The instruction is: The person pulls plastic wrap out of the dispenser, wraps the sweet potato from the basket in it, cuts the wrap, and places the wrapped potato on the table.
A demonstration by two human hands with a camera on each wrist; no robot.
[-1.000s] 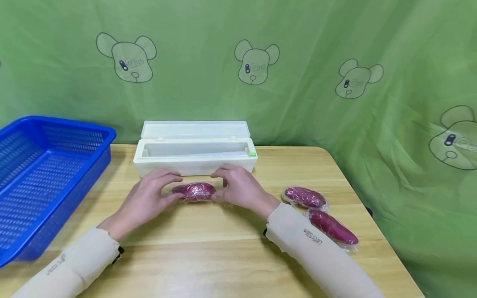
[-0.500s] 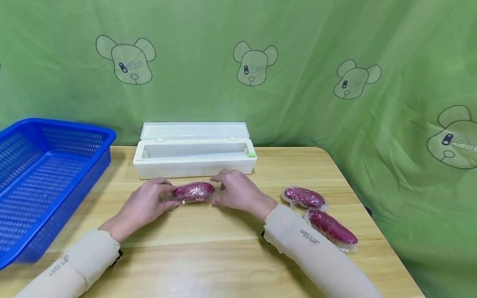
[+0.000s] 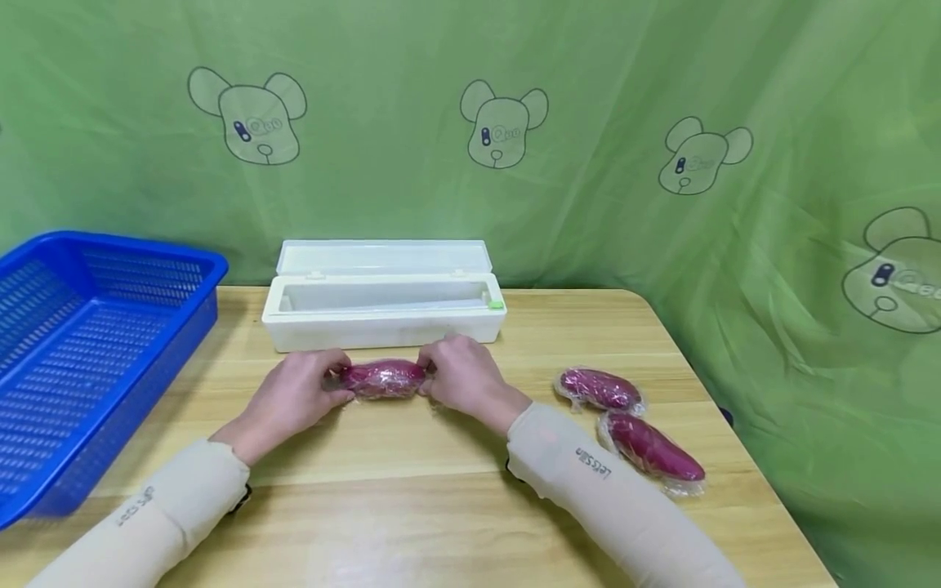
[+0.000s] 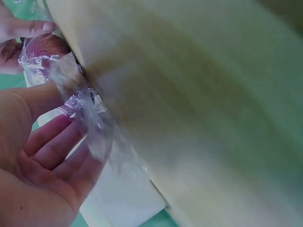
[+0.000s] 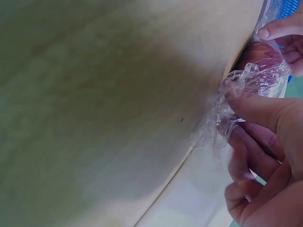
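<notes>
A smooth, purple-red sweet potato [image 3: 384, 378] in clear plastic wrap lies crosswise on the table, just in front of a long white cling film box [image 3: 382, 331]. At its left end my left hand [image 3: 297, 394] pinches the gathered film between thumb and fingers. My right hand [image 3: 463, 377] does the same at the right end. Crinkled plastic wrap [image 4: 97, 125] runs between the left fingers in the left wrist view. Film [image 5: 218, 120] bunches at the right thumb [image 5: 260, 111] in the right wrist view. The sweet potato's tips are partly hidden by the fingers.
Two more wrapped sweet potatoes, a shorter one [image 3: 601, 389] and a longer one [image 3: 654, 447], lie on the right beside my sleeve. A blue plastic basket [image 3: 215, 263] stands on the left. The box's lid [image 3: 382, 256] is raised, close to the green curtain [image 3: 412, 188].
Both hands have closed in on the film ends; their fingers stood wider apart before. The right hand has shifted slightly, its forearm leftward. The sweet potato stays in nearly the same spot.
</notes>
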